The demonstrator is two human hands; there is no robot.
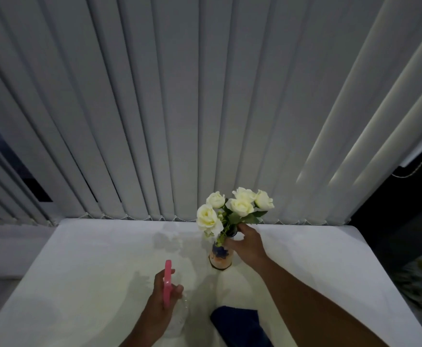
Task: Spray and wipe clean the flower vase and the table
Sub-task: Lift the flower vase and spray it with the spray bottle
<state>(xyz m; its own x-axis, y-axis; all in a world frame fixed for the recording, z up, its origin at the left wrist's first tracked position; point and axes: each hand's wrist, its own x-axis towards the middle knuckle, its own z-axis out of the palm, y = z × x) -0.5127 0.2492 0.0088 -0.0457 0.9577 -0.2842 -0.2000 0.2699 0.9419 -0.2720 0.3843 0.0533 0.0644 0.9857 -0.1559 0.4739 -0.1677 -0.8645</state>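
My right hand [246,244] curls its fingers around the dark neck of the flower vase [220,256], which stands upright on the white table [79,271] near its far edge, white roses [232,209] rising above. My left hand [162,296] wraps closed on a clear spray bottle [179,319] with a pink trigger head [167,284]. A dark blue cloth [237,324] lies on the table between my arms.

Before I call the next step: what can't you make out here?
- Vase neck: head view, hidden by right hand and flowers.
- Spray bottle body: clear, blurred, partly behind left hand.
- Cloth: cut off by bottom edge and right arm.
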